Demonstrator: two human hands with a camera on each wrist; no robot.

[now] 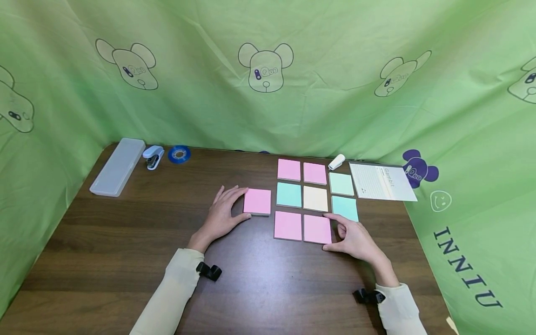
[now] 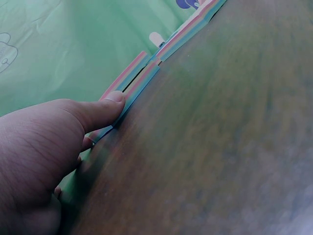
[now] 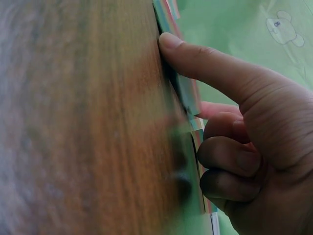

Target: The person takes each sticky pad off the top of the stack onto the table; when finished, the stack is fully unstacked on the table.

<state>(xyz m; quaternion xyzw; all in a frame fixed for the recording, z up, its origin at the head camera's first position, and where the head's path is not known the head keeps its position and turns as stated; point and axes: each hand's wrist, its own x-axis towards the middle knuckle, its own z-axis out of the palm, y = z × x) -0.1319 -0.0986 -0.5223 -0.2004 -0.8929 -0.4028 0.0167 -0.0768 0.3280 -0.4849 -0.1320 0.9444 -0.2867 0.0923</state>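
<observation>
My left hand (image 1: 222,215) holds a pink sticky note pad (image 1: 257,202) at its left side, thumb at the front corner and fingers at the back; in the left wrist view the thumb (image 2: 113,97) lies along the edge of layered pads. My right hand (image 1: 351,237) grips another pink sticky note pad (image 1: 317,229) by its right corners between thumb and forefinger, the other fingers curled in. Left of that pad lies a third pink pad (image 1: 287,225). Behind them are a teal pad (image 1: 289,194), a cream pad (image 1: 315,198) and a second teal pad (image 1: 345,208).
Two pink pads (image 1: 289,170) and a pale green pad (image 1: 341,184) form the back row. A white stapler-like item (image 1: 337,162) and a notepad (image 1: 381,181) lie back right. A pencil case (image 1: 118,167), stapler (image 1: 153,157) and blue tape roll (image 1: 179,154) stand back left, before a green curtain (image 1: 201,111).
</observation>
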